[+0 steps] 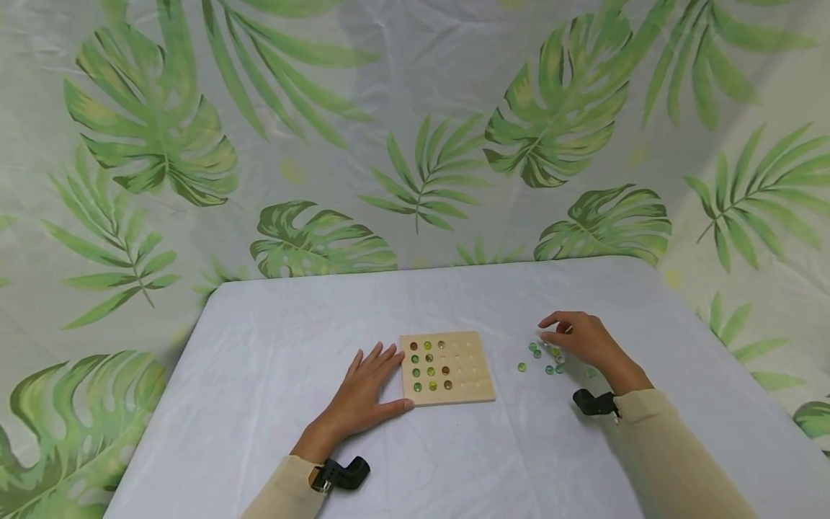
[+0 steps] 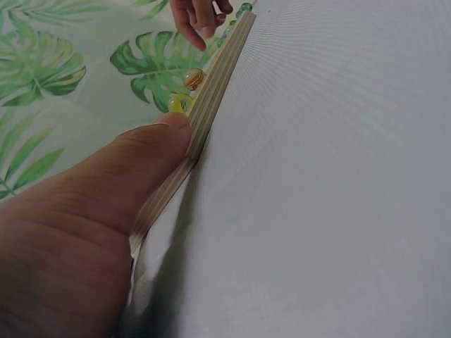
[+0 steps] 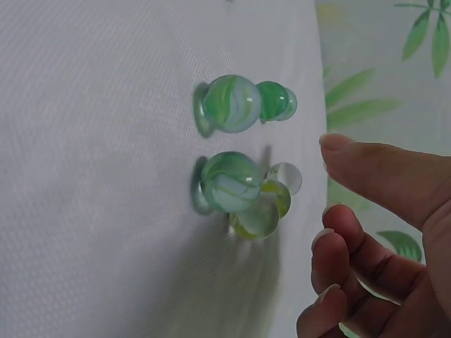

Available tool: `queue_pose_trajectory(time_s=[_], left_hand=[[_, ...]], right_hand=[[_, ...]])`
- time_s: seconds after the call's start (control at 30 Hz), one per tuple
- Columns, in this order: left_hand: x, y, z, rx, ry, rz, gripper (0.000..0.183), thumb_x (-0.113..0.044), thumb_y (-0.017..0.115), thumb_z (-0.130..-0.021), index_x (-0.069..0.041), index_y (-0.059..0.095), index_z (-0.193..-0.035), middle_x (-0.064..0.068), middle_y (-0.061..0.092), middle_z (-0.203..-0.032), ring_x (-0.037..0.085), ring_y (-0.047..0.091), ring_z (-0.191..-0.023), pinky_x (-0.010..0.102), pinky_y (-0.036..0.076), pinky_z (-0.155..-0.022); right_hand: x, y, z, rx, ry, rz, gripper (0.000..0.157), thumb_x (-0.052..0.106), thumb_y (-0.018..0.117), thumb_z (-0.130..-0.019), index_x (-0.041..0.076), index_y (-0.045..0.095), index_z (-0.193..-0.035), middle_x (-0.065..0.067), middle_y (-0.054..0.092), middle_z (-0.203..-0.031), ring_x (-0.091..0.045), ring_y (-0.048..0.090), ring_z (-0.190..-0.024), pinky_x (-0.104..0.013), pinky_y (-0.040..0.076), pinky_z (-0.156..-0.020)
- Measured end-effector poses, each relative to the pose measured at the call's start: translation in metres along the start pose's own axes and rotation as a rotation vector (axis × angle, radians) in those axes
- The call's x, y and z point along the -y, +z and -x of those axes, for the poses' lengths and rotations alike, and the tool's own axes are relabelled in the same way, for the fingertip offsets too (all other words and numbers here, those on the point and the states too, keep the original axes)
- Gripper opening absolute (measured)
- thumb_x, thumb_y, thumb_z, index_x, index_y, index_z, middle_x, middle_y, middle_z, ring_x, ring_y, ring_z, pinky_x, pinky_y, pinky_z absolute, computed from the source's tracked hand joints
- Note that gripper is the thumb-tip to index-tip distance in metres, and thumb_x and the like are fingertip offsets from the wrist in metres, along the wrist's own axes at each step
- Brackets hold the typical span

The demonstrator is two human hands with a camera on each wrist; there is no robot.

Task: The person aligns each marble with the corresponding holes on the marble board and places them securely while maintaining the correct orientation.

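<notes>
A square wooden board (image 1: 481, 371) with rows of small hollows lies on the table; green, yellow and brown glass marbles (image 1: 431, 372) fill most of its left hollows. My left hand (image 1: 363, 396) rests at the board's left side with fingers spread. In the left wrist view its thumb (image 2: 151, 144) touches the board's edge beside a yellow marble (image 2: 180, 103). To the right, my right hand (image 1: 583, 342) hovers over loose marbles, thumb and fingertips apart. Below it, in the right wrist view, lie a green swirled marble (image 3: 232, 103) and several others; I see none between the fingers.
A white cloth (image 1: 292, 324) covers the table. Behind its far edge hangs a leaf-patterned curtain (image 1: 447, 86). One loose green marble (image 1: 521, 367) lies nearest the board, and a pale one (image 1: 591, 373) sits under the right wrist. Black wrist cameras (image 1: 346, 473) sit on both wrists.
</notes>
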State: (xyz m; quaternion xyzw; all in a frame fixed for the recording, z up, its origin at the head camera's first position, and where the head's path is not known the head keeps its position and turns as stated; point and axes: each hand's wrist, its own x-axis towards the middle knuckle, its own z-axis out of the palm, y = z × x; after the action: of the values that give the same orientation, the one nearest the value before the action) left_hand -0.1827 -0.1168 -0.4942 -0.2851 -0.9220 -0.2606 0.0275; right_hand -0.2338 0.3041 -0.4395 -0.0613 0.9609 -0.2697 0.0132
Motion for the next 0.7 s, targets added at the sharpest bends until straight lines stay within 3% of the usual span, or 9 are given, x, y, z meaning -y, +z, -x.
queue_pose_trajectory(time_s=[0.7], left_hand=[[-0.0021, -0.0023, 0.0001, 0.023, -0.015, -0.02, 0.086, -0.062, 0.062, -0.084, -0.014, 0.035, -0.151, 0.006, 0.029, -0.157, 0.026, 0.016, -0.147, 0.05, 0.006, -0.117]], right_hand=[[-0.0095, 0.0034, 0.0031, 0.059, 0.038, 0.02, 0.026, 0.028, 0.069, -0.089, 0.011, 0.071, -0.109, -0.01, 0.063, -0.09, -0.024, 0.053, -0.077, -0.033, 0.042, -0.062]])
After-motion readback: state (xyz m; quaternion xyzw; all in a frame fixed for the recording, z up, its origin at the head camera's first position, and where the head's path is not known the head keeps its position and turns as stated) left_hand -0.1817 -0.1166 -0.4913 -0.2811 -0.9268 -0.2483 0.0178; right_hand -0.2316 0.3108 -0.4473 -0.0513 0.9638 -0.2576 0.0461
